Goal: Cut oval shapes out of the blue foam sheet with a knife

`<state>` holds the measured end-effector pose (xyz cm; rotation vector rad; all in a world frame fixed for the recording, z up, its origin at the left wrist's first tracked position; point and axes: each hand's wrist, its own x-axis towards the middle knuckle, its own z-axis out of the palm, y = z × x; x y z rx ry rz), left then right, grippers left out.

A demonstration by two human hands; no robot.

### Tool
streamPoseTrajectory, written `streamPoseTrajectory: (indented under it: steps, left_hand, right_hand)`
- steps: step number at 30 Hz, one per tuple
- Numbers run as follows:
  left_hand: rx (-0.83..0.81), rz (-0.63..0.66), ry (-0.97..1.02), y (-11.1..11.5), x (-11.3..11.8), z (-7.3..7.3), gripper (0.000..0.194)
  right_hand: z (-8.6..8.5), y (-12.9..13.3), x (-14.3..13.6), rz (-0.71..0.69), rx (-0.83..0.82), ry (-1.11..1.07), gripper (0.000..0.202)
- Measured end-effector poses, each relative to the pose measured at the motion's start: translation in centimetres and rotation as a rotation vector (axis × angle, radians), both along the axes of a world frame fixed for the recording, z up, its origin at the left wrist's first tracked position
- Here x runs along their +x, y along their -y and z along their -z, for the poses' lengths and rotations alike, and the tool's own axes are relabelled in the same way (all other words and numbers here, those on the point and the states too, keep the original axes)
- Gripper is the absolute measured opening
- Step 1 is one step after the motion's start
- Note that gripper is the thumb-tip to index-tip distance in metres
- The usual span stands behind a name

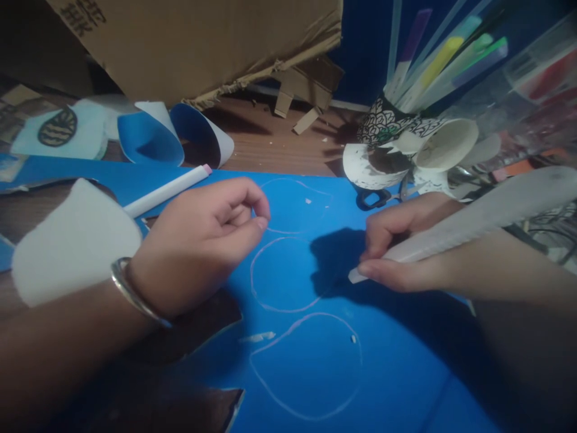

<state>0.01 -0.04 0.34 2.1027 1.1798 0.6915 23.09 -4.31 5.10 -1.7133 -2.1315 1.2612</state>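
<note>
A blue sheet with several pale rounded outlines drawn on it lies across the table. My right hand grips a long whitish translucent tool, its narrow tip pointing down-left just above the sheet, right of the middle outline. My left hand, with a silver bangle at the wrist, is loosely curled beside the upper outlines, thumb and forefinger close together; whether anything is between them is hidden. Behind my left hand lies a white marker with a pink end. A white rounded cut piece lies left of that hand.
Cardboard stands at the back. Curled blue-and-white pieces lie at the back left. At the right are a patterned cup of markers, white paper rolls and black-handled scissors. Cut-out gaps show dark brown wood.
</note>
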Motion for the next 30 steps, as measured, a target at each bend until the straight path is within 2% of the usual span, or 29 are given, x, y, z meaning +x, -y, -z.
streamPoseTrajectory:
  steps: [12, 20, 30]
  left_hand:
    - [-0.016, -0.008, -0.026, 0.1, 0.13, -0.14, 0.005]
    - [-0.057, -0.052, 0.023, 0.0, 0.07, -0.29, 0.007]
    - [-0.069, -0.029, 0.018, 0.02, 0.08, -0.26, 0.008]
  right_hand:
    - [-0.17, -0.17, -0.04, -0.005, 0.005, 0.001, 0.017]
    - [0.33, -0.17, 0.55, -0.012, 0.007, -0.009, 0.021]
    - [0.14, -0.5, 0.45, -0.009, 0.003, -0.011, 0.021]
